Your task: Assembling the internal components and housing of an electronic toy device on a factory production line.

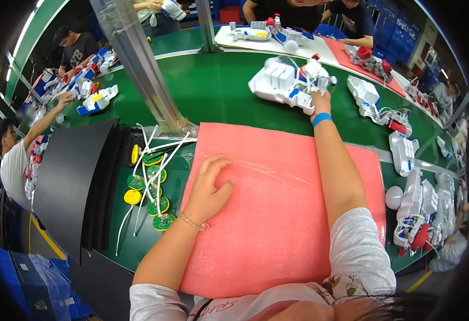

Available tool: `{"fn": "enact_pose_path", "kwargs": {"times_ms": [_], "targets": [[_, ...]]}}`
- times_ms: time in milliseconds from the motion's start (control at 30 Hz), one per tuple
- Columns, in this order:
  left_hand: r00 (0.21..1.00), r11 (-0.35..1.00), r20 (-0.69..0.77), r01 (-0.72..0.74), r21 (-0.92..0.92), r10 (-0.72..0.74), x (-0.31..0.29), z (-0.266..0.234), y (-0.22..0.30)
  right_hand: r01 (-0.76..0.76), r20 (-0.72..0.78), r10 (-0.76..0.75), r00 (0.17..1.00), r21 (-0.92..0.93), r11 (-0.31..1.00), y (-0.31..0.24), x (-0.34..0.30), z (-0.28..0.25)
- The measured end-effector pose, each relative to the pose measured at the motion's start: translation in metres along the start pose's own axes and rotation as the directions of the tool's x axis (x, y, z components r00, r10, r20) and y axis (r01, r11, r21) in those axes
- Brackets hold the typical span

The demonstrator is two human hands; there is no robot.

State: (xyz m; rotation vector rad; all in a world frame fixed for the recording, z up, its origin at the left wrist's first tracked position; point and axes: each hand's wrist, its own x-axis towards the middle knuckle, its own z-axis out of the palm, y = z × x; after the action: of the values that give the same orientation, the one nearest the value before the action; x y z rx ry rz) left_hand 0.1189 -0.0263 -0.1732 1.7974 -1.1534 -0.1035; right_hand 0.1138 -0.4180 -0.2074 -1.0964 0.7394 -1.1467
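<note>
My left hand [208, 187] rests flat on a pink foam mat [277, 214], fingers spread, holding nothing. My right arm reaches far forward over the green conveyor belt [218, 91]. At the end of it, my right hand [320, 100], with a blue band at the wrist, grips the near edge of a white plastic toy body with blue and red parts and thin wires [290, 80].
Green and yellow round circuit boards with white wires [150, 187] lie left of the mat, beside a stack of black sheets [79, 182]. More white toy bodies [400, 144] line the right side. A metal post [138, 59] rises ahead. Other people work around the belt.
</note>
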Motion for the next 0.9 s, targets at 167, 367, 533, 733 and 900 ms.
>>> {"fn": "enact_pose_path", "kwargs": {"times_ms": [167, 367, 533, 733, 900], "targets": [[0.999, 0.999, 0.027, -0.040, 0.005, 0.040, 0.002, 0.009, 0.001, 0.292, -0.097, -0.650, 0.753, -0.836, 0.464, 0.009, 0.015, -0.025], [1.000, 1.000, 0.029, 0.008, 0.025, -0.008, 0.001, 0.003, -0.001, 0.267, 0.249, -0.104, 0.963, -0.821, 0.505, -0.044, -0.035, -0.045], [0.999, 0.998, 0.050, 0.004, 0.065, -0.008, 0.003, 0.000, 0.001, 0.329, 0.234, -0.293, 0.927, -0.884, 0.333, -0.082, -0.028, -0.110], [0.999, 0.994, 0.049, -0.004, 0.113, -0.001, -0.003, -0.005, 0.000, 0.280, 0.280, -0.457, 0.844, -0.958, -0.070, -0.057, 0.024, -0.122], [0.994, 0.996, 0.100, -0.039, 0.085, 0.031, 0.007, 0.007, 0.008, 0.195, 0.208, -0.330, 0.921, -0.978, -0.074, -0.049, 0.059, -0.144]]}}
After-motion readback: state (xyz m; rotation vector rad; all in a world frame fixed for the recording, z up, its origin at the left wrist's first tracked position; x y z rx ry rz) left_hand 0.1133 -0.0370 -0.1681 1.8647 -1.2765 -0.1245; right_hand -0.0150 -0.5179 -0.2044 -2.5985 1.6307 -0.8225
